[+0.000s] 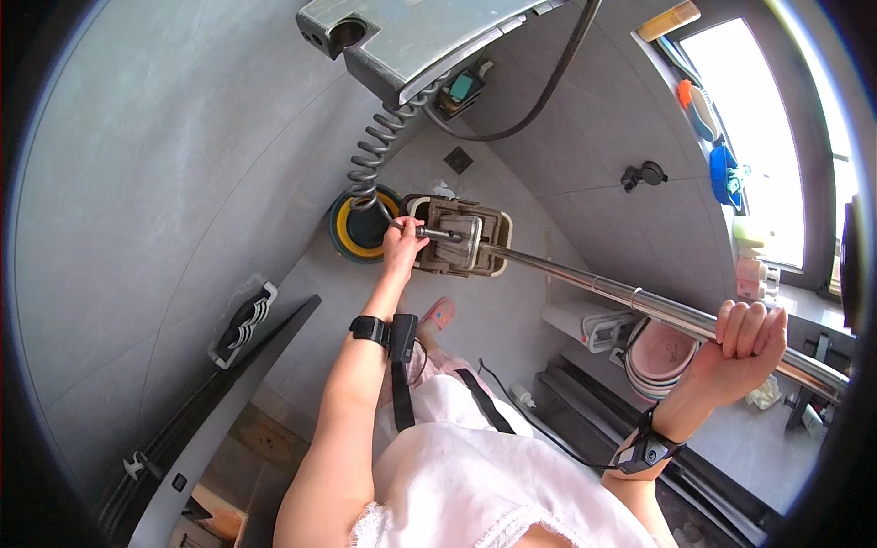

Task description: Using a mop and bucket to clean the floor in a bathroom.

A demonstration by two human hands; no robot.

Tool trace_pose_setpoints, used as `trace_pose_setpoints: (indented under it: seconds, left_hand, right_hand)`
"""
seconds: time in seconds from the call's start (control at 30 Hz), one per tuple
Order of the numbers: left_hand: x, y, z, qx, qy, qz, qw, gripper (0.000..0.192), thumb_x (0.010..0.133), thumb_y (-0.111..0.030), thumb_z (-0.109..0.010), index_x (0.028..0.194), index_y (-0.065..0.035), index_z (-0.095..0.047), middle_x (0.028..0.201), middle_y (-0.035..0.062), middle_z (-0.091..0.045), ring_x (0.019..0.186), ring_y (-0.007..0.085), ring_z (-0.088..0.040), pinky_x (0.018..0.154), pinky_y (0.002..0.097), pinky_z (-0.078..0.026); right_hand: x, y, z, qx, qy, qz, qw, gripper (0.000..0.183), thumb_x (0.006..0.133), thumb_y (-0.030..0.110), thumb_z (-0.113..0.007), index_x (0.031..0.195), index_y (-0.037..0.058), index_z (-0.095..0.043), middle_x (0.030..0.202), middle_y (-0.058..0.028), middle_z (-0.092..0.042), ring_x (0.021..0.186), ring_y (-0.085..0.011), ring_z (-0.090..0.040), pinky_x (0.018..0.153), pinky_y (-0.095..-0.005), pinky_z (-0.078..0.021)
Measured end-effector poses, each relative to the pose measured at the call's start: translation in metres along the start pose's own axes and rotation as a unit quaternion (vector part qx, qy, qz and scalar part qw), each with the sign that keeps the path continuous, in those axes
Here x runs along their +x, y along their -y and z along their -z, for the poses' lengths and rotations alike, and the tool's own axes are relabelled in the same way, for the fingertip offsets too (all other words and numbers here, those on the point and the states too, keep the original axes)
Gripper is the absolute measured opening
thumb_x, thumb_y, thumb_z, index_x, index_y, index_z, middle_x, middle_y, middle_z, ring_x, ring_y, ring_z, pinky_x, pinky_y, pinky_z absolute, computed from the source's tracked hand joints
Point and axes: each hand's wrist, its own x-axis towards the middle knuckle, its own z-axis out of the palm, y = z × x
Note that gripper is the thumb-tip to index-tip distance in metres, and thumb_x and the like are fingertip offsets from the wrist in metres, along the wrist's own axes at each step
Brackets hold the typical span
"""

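Note:
My left hand (405, 248) grips a dark handheld sprayer (440, 234) on a coiled hose (370, 159), its tip over a mop head. Around the upper part of a metal mop pole (616, 291), my right hand (743, 353) is closed, at the right. The pole slants down to the flat mop head (468, 241), which is tilted at a brown and cream mop bucket (495, 264) on the floor. Whether water comes from the sprayer, I cannot tell.
A yellow and dark round basin (342, 240) touches the left wall beside the bucket. Stacked pink basins (661, 349) and a white bin-like container (572, 322) stand at right. A grey shower fixture (425, 41) overhangs. Bottles and brushes line the window ledge (726, 233).

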Motion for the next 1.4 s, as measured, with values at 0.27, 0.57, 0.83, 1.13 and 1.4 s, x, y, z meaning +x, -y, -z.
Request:
trace_pose_setpoints:
  seconds: [0.27, 0.57, 0.83, 1.13, 1.4]
  left_hand:
    - [-0.012, 0.001, -0.001, 0.162, 0.038, 0.067, 0.984, 0.017, 0.094, -0.019, -0.039, 0.095, -0.0039, -0.048, 0.097, 0.0075, -0.057, 0.081, 0.0137, -0.056, 0.073, 0.0327, -0.054]
    - [0.001, -0.012, -0.005, -0.018, -0.018, -0.018, 1.000, 0.018, 0.093, -0.017, -0.041, 0.094, -0.0018, -0.050, 0.099, 0.0091, -0.057, 0.086, 0.0156, -0.056, 0.075, 0.0336, -0.053]
    - [-0.013, -0.011, 0.000, 0.111, 0.031, 0.041, 0.992, 0.020, 0.094, -0.019, -0.040, 0.098, -0.0016, -0.048, 0.100, 0.0105, -0.057, 0.081, 0.0154, -0.057, 0.074, 0.0334, -0.054]
    - [-0.009, -0.019, -0.014, -0.048, 0.024, -0.020, 0.998, 0.018, 0.095, -0.018, -0.038, 0.093, -0.0028, -0.047, 0.102, 0.0108, -0.056, 0.086, 0.0162, -0.057, 0.077, 0.0345, -0.053]
    - [-0.022, -0.014, -0.008, 0.049, 0.045, 0.028, 0.997, 0.017, 0.094, -0.018, -0.039, 0.094, -0.0034, -0.048, 0.102, 0.0128, -0.057, 0.084, 0.0169, -0.059, 0.074, 0.0327, -0.054]
  right_hand:
    - [-0.001, 0.002, -0.001, -0.003, -0.020, 0.009, 1.000, 0.034, 0.091, 0.018, -0.036, 0.059, 0.0156, -0.025, 0.045, 0.0040, -0.021, 0.038, -0.0044, -0.013, 0.037, -0.0209, -0.0158]
    - [0.000, -0.003, -0.009, 0.007, -0.002, 0.013, 1.000, 0.036, 0.092, 0.018, -0.036, 0.058, 0.0159, -0.026, 0.045, 0.0039, -0.022, 0.038, -0.0049, -0.013, 0.037, -0.0213, -0.0155]
    - [-0.002, -0.005, -0.009, -0.005, -0.018, 0.018, 1.000, 0.037, 0.092, 0.019, -0.037, 0.057, 0.0163, -0.025, 0.044, 0.0039, -0.021, 0.038, -0.0047, -0.013, 0.037, -0.0215, -0.0154]
    - [0.000, -0.005, -0.005, -0.008, -0.023, 0.021, 0.999, 0.037, 0.091, 0.018, -0.038, 0.057, 0.0162, -0.024, 0.044, 0.0040, -0.021, 0.037, -0.0048, -0.013, 0.037, -0.0211, -0.0150]
    - [-0.001, -0.006, 0.000, -0.013, -0.014, 0.026, 0.999, 0.035, 0.091, 0.018, -0.037, 0.058, 0.0160, -0.025, 0.044, 0.0042, -0.021, 0.038, -0.0049, -0.013, 0.037, -0.0206, -0.0159]
